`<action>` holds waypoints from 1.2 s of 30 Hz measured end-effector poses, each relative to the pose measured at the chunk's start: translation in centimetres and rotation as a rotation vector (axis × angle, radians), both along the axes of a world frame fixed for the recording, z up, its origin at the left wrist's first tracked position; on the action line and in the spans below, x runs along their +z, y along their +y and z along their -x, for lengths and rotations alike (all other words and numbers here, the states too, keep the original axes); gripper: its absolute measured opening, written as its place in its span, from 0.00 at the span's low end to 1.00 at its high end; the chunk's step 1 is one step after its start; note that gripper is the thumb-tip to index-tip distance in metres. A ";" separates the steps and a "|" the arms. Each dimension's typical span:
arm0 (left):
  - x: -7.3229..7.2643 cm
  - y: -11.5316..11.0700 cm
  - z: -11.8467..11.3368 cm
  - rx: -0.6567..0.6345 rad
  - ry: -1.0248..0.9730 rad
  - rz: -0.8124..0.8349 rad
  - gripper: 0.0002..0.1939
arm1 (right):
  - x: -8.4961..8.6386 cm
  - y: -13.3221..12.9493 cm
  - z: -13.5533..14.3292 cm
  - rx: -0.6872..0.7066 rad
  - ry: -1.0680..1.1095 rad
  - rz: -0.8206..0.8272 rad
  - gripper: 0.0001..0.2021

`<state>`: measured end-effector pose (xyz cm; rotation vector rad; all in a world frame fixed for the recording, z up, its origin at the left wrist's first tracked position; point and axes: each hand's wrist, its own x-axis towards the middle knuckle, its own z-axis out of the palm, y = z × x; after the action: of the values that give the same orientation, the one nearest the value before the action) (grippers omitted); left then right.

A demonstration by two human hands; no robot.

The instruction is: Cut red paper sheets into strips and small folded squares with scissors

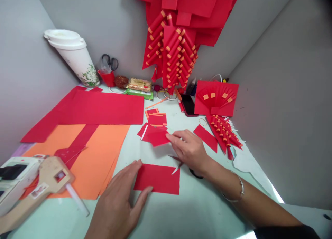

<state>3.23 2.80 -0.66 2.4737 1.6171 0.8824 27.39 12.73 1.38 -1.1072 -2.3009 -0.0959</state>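
Observation:
My right hand point(190, 149) pinches the corner of a small red paper piece point(157, 137) between thumb and fingers. Below that hand are scissors point(178, 167) with parted blades and a black handle; whether the hand also holds them I cannot tell. My left hand point(121, 197) is spread, its fingertips and thumb at the left part of a red paper rectangle point(158, 179) lying flat on the table. The scissors' tip reaches over this rectangle's upper right. Just beyond the pinched piece lie small red squares with orange strips point(157, 119).
Red sheets point(103, 107) and orange sheets point(109, 156) cover the left side, near a glue gun point(55, 177). Paper firecracker strings point(178, 56) hang at the back. A phone point(188, 105), a red fan card point(216, 98) and a white cup point(72, 56) stand around.

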 end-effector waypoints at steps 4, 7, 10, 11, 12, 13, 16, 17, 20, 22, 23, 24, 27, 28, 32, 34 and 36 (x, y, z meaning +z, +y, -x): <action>-0.4 0.0 -0.1 -0.075 0.027 -0.008 0.24 | -0.4 1.7 0.3 -0.058 -0.016 0.083 0.14; -0.7 0.1 -0.2 -0.107 0.070 -0.032 0.25 | -0.4 0.2 0.6 -0.020 -0.007 0.171 0.14; -1.0 0.2 -0.3 -0.122 0.129 -0.056 0.26 | 0.0 -2.3 0.8 0.034 0.052 0.460 0.09; -1.1 0.2 -0.3 -0.124 0.140 -0.060 0.26 | 0.3 -3.1 0.9 0.023 0.043 0.574 0.08; -1.2 0.3 -0.3 -0.124 0.144 -0.063 0.26 | 0.5 -3.7 1.1 -0.003 0.023 0.667 0.09; -1.3 0.3 -0.4 -0.124 0.143 -0.067 0.25 | 0.8 -4.2 1.4 -0.037 -0.010 0.735 0.10; -1.6 0.4 -0.4 -0.110 0.132 -0.076 0.24 | 1.7 -4.8 2.4 -0.110 -0.106 0.832 0.11; -1.6 0.4 -0.3 -0.104 0.129 -0.077 0.24 | 1.9 -4.8 2.7 -0.120 -0.135 0.845 0.11; -1.8 0.2 -0.1 -0.088 0.127 -0.080 0.24 | 2.2 -4.8 3.5 -0.152 -0.198 0.849 0.12; -1.9 0.2 0.1 -0.076 0.128 -0.087 0.25 | 2.1 -4.9 3.7 -0.169 -0.204 0.843 0.12; -1.9 0.1 0.1 -0.065 0.125 -0.089 0.25 | 2.1 -4.9 3.8 -0.176 -0.199 0.842 0.12; -1.9 0.1 0.2 -0.051 0.122 -0.092 0.25 | 2.0 -5.0 3.8 -0.180 -0.193 0.845 0.12; -1.9 0.2 0.4 -0.009 0.129 -0.097 0.27 | 1.8 -5.3 3.9 -0.206 -0.173 0.857 0.11; -1.9 0.2 0.4 0.006 0.139 -0.095 0.28 | 1.8 -5.3 3.9 -0.217 -0.164 0.862 0.11; -1.8 0.4 0.7 0.040 0.150 -0.067 0.31 | 1.7 -5.3 3.8 -0.230 -0.094 0.884 0.10; -1.8 0.4 0.9 0.041 0.131 -0.041 0.31 | 1.6 -5.2 3.7 -0.220 -0.034 0.911 0.09; -1.7 0.4 0.9 0.050 0.108 -0.009 0.30 | 1.5 -4.9 3.6 -0.197 0.056 0.978 0.08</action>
<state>2.29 3.21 -2.41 2.5396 1.7187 0.7756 23.78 7.80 2.83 -1.7421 -2.1745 1.0670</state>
